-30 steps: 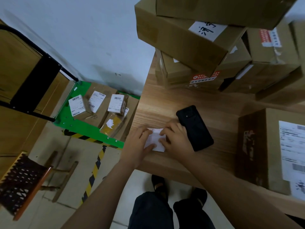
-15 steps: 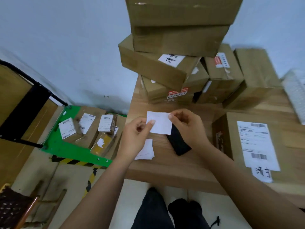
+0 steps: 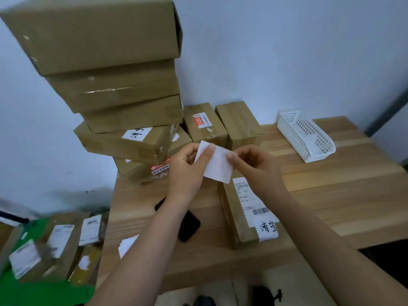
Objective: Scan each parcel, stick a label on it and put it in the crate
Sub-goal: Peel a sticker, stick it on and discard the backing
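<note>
The label, a white sheet, is held in the air above the bench, between both hands and in front of the box stack. It is tilted, with its lower right corner lowest.

- The left hand grips the label's left edge. The thumb lies across the front face and the fingers are curled behind it.
- The right hand pinches the label's upper right corner between thumb and forefinger. The other fingers are curled in.

Directly below the hands, a brown parcel lies flat on the bench. Its top carries a printed shipping slip with a barcode. A white sticker with handwritten characters is at its near end. The right forearm crosses over the near right corner of this parcel.

A black phone lies on the bench left of the parcel, partly hidden by the left forearm. More white sheets lie near the bench's left front edge.

The stack stands at the bench's far left, against the wall. Two smaller boxes stand just right of it. A white perforated basket sits far right, well apart from the parcel.

The green crate sits on the floor to the left of the bench. It holds several labelled parcels, which are blurred.
</note>
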